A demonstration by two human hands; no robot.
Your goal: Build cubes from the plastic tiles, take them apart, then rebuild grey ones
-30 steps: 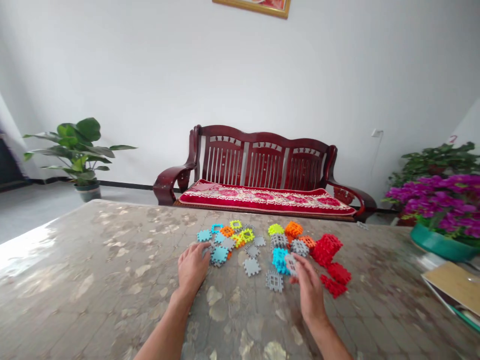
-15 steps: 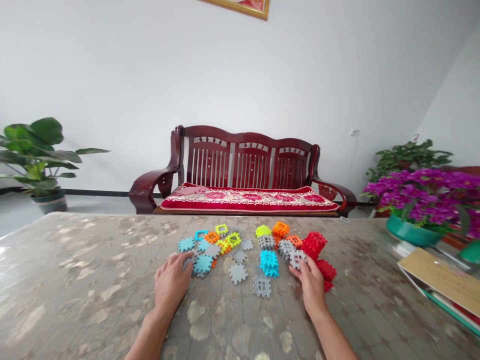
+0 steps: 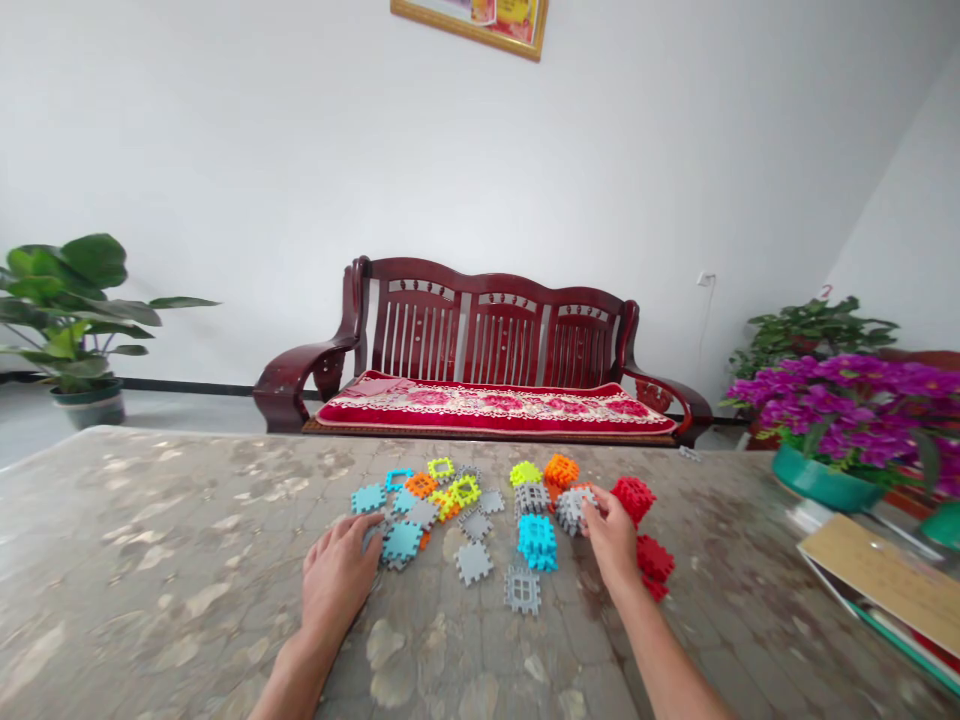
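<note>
Several flat interlocking plastic tiles in blue, grey, orange and yellow-green lie spread on the marble-patterned table (image 3: 150,560). My left hand (image 3: 339,580) rests flat on the table, fingertips touching a blue tile (image 3: 402,541) and the grey ones beside it. My right hand (image 3: 613,535) reaches further in, its fingers closed on a grey tile stack (image 3: 571,507). A stack of blue tiles (image 3: 538,541) stands between the hands, with a loose grey tile (image 3: 523,589) in front of it. Red cube-like pieces (image 3: 634,497) sit just right of my right hand.
A dark red wooden bench (image 3: 495,345) with a floral cushion stands behind the table. A green pot of purple flowers (image 3: 821,480) and a book (image 3: 885,575) occupy the table's right side. A leafy plant (image 3: 71,320) stands on the floor at the left.
My right hand has moved forward from the near red pieces to the grey stack. The left hand stays on the tiles. The view tilted slightly.
</note>
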